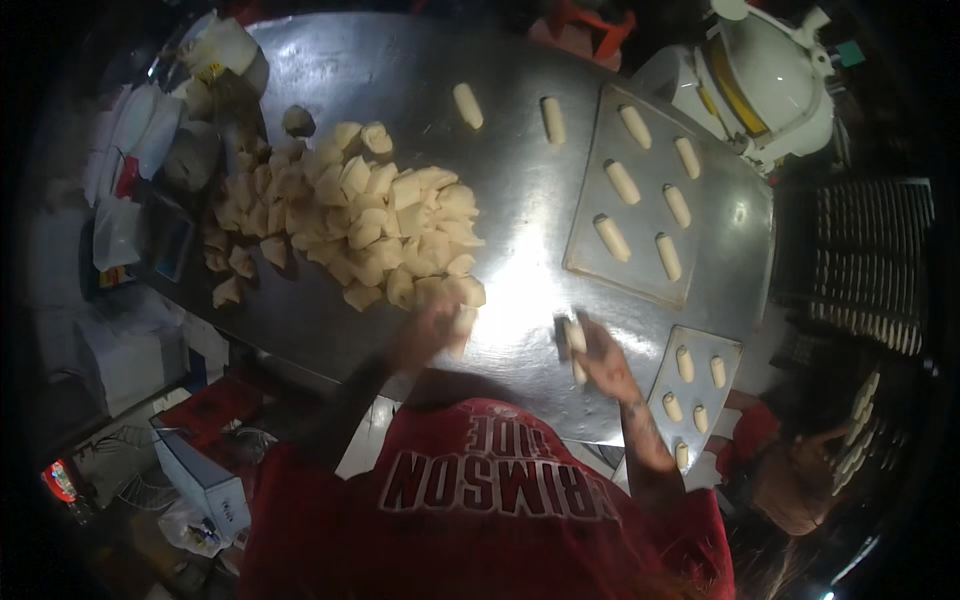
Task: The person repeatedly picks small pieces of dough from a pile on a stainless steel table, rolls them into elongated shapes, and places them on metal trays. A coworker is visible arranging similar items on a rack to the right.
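My left hand [429,331] is at the front edge of a heap of cut dough pieces [405,210]. It is blurred, and a pale dough piece [463,324] sits at its fingers. To the right, over the steel table, my right hand [606,361] grips a rolled dough log [576,337]. Part of another pale roll [580,372] shows just below it, against the fingers. Beyond my right hand lies a metal baking tray [637,277] with several dough rolls in two columns. Two single rolls, one at the back [468,106] and one nearer the tray [553,120], rest on the table.
A smaller tray [709,339] with several rolls stands at the table's right end, near another person [795,480]. A white machine [757,82] stands behind the right corner. Plastic bags [135,127] crowd the left end. A rack of filled trays [870,262] is at far right.
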The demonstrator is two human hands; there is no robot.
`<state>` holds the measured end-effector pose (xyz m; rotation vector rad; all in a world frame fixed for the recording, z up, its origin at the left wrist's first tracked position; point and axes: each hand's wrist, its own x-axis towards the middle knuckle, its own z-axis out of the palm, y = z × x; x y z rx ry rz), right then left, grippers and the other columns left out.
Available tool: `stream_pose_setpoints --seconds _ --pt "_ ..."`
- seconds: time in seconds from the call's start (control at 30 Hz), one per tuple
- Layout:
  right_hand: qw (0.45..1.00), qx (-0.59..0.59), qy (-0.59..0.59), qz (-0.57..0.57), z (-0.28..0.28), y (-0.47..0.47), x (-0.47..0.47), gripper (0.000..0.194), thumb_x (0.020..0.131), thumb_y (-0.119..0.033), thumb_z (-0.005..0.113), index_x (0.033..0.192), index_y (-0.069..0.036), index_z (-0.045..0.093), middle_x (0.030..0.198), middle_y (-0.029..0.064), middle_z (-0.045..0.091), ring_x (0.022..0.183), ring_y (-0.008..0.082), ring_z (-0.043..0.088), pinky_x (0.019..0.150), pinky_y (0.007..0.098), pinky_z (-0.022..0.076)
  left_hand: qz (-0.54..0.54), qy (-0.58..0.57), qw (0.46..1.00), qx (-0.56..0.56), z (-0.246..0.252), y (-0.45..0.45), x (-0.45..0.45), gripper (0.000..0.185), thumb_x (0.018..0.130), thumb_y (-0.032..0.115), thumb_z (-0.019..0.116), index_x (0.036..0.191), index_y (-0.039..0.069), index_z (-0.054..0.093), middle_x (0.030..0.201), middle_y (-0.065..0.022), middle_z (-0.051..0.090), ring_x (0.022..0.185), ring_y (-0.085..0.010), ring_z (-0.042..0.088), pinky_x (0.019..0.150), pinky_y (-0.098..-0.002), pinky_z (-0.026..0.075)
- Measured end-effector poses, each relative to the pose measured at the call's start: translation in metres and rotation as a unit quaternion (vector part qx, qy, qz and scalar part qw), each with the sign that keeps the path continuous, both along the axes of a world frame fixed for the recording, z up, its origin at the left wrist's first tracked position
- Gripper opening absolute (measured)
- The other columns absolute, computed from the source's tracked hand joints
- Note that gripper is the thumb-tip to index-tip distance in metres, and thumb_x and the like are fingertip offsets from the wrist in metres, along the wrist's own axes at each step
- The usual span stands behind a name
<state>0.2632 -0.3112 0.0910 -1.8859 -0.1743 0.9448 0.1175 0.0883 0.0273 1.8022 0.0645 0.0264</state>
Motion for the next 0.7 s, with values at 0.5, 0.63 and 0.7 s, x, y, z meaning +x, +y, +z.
stream_pose_setpoints --seconds 0.5,0.63,0.7 --pt "0.942 -0.003 -0.317 0.107 0.011 0.347 0.135 0.055 0.094 -0.033 0.088 0.141 -0.007 0.072 0.124 0.0239 0.07 0.123 0.0475 0.067 0.107 0.0535 0.0554 0.212 0.033 0.953 0.216 0.062 0.171 0.196 0.056 0.1 0.045 0.082 0.143 0.011 0.069 0.129 -0.0127 0.072 0.119 -0.0333 0.071 0.103 -0.05 0.054" --pt "0.853 -0.1 -0.441 0.261 0.007 0.37 0.065 0.058 0.09 -0.028 0.09 0.142 -0.009 0.073 0.133 0.017 0.069 0.125 0.0409 0.068 0.106 0.0502 0.0585 0.051 0.025 0.926 0.373 0.054 0.165 0.139 0.051 0.099 0.038 0.082 0.145 0.018 0.069 0.138 -0.0104 0.068 0.136 -0.0277 0.06 0.118 -0.0477 0.038" --pt "0.837 -0.127 -0.454 0.277 -0.005 0.376 0.072 0.058 0.089 -0.027 0.09 0.141 -0.008 0.073 0.136 0.0162 0.07 0.126 0.0394 0.069 0.106 0.0483 0.0595 0.02 0.049 0.919 0.391 0.053 0.169 0.147 0.049 0.1 0.033 0.081 0.145 0.017 0.069 0.139 -0.0104 0.068 0.136 -0.0269 0.06 0.119 -0.048 0.037"
